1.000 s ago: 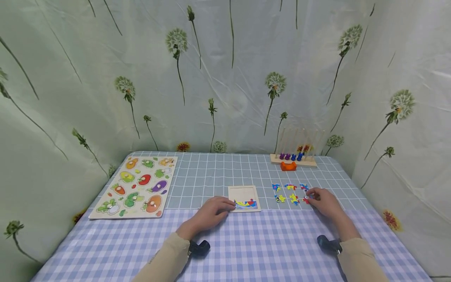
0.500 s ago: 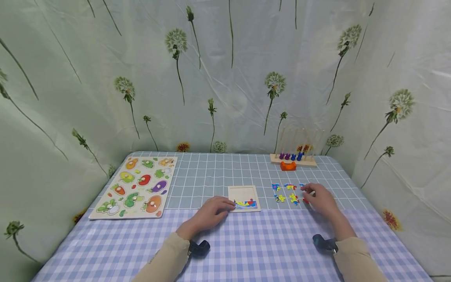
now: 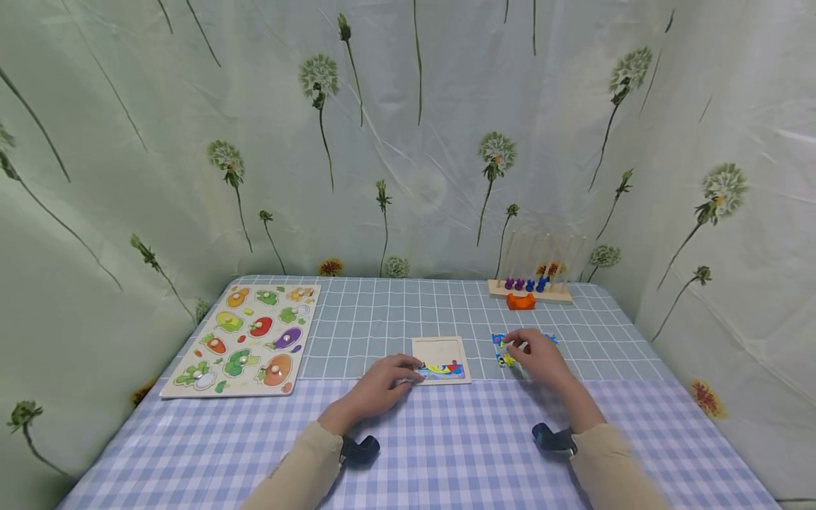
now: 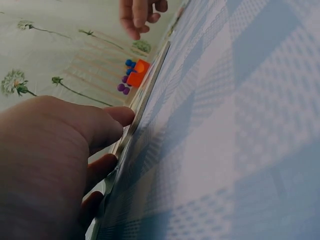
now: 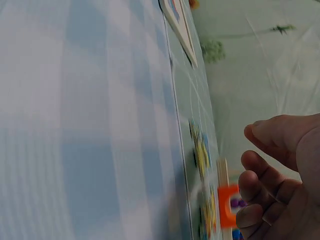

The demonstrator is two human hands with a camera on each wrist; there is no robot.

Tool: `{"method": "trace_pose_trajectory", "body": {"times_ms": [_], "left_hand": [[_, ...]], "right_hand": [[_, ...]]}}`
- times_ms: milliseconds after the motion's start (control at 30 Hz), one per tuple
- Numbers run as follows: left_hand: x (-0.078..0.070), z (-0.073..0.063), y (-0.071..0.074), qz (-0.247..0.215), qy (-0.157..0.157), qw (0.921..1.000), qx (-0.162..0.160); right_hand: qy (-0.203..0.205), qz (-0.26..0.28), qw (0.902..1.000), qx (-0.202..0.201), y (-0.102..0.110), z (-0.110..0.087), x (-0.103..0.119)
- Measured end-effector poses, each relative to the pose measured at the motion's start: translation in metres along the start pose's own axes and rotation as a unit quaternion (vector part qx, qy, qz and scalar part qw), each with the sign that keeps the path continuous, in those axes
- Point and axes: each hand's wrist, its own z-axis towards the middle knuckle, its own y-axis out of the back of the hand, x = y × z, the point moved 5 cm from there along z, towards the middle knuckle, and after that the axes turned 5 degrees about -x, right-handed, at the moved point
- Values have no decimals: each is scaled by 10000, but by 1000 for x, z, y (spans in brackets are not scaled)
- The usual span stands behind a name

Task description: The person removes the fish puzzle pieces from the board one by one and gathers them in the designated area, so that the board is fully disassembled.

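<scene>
My left hand [image 3: 384, 384] rests its fingertips on the left edge of a small square wooden puzzle tray [image 3: 440, 346]. Colourful joined pieces [image 3: 444, 371] lie along the tray's near side. In the left wrist view, the thumb [image 4: 119, 116] lies at the tray's rim. My right hand [image 3: 537, 357] hovers over loose jigsaw pieces [image 3: 506, 360] to the right of the tray and hides several of them. Its thumb and loosely bent fingers stand apart in the right wrist view, with nothing between them.
A vegetable knob puzzle board [image 3: 245, 340] lies at the left. At the back right stands a wooden peg rack [image 3: 496, 289] with purple and blue beads; an orange block [image 3: 520, 302] sits before it. A dandelion-print curtain [image 3: 408, 142] surrounds the table.
My right hand has moved left across the loose pieces, from the right end of their rows towards the left end. The left hand has stayed at the tray, its fingers shifting slightly.
</scene>
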Motion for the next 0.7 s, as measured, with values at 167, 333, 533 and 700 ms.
{"method": "trace_pose_trajectory", "body": {"times_ms": [167,333,533,700], "left_hand": [[0,-1,1,2,82,9999,-151],[0,-2,3,182,64,9994,-284],[-1,-1,4,355,-23,9986,-389],[1,-1,6,438,-147,9975,-533]], "right_hand": [[89,119,9998,148,-17,2,21],[88,226,9990,376,-33,2,44],[292,377,9965,686,-54,5,71],[616,450,9921,991,-71,7,90]]}}
